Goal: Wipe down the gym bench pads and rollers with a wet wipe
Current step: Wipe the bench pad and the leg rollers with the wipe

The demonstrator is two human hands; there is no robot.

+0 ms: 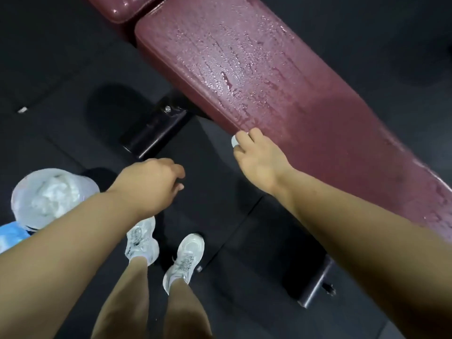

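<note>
Your right hand (259, 157) curls its fingers round the wet wipe (234, 141), a small white wad pressed on the near edge of the long pad (256, 77), roughly midway along it. The wipe is soft, light and limp, so it is probably best kept bunched under the fingertips. Most of it is hidden, so it shows no clear axis. The pad's vinyl looks slick, beaded with wet toward its upper-left end. Its long axis runs from upper left to lower right in view. Your left hand (151, 184) hangs off the pad's near side, fingers loosely curled, holding nothing.
</note>
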